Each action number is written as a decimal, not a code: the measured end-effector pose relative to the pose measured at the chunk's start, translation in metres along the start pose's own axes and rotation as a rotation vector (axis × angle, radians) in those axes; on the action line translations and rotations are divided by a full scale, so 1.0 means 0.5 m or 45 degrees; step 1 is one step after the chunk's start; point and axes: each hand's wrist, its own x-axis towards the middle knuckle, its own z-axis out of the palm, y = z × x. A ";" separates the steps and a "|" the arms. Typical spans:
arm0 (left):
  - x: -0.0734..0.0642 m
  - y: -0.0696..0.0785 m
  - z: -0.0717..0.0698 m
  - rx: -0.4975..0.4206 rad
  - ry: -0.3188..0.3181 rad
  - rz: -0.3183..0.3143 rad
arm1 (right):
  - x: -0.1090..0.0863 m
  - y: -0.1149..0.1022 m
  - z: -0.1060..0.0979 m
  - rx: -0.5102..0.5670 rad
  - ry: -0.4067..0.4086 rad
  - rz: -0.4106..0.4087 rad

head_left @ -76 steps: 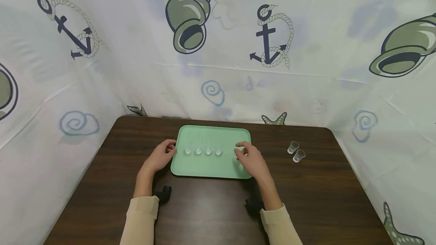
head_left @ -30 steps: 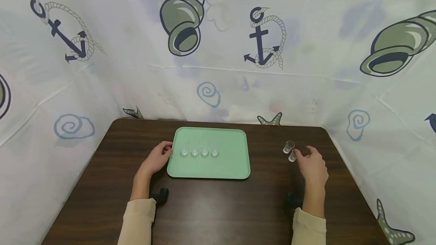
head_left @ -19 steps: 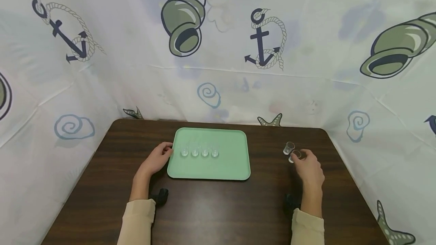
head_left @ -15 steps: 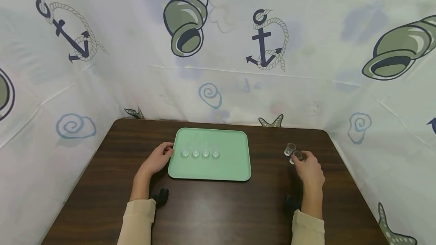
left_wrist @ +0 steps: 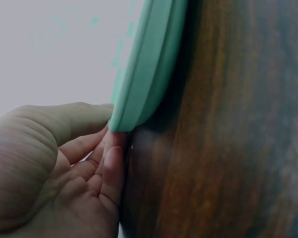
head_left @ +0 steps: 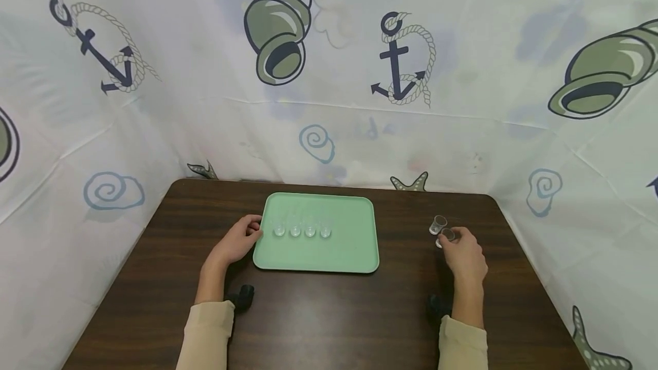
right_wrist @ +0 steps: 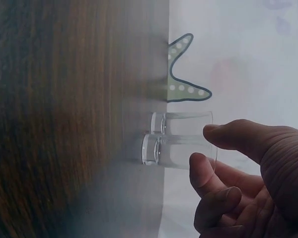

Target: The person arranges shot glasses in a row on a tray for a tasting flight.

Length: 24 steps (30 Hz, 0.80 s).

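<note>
My left hand (head_left: 239, 240) grips the left edge of a light green tray (head_left: 319, 258), thumb on the rim (left_wrist: 131, 99) and the other fingers beneath it in the left wrist view. Several clear shot glasses (head_left: 310, 232) stand in a row on the tray's left and middle part. Right of the tray, my right hand (head_left: 466, 253) pinches the rim of a shot glass (right_wrist: 151, 150) between thumb and fingers. This glass stands upright, its thick base close to the tabletop. Just behind it is a second clear shot glass (head_left: 437, 226), partly overlapped in the right wrist view.
The dark wood table (head_left: 308, 324) carries the tray and glasses. A white cloth (head_left: 349, 147) printed with shells, anchors and starfish hangs behind and along both sides. A black wrist device (head_left: 244, 297) sits under the left wrist, and another (head_left: 437, 306) under the right.
My right hand has gone from the tray's right side across to the two glasses, and its thumb and fingers have come together on the nearer one. The left hand stays at the tray's edge.
</note>
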 end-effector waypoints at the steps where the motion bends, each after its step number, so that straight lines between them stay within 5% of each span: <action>1: 0.000 0.000 0.000 -0.001 0.001 -0.001 | 0.000 0.000 0.001 0.002 0.004 -0.003; 24: 0.004 -0.009 0.002 -0.007 0.011 -0.003 | -0.013 -0.027 -0.005 -0.012 0.020 -0.011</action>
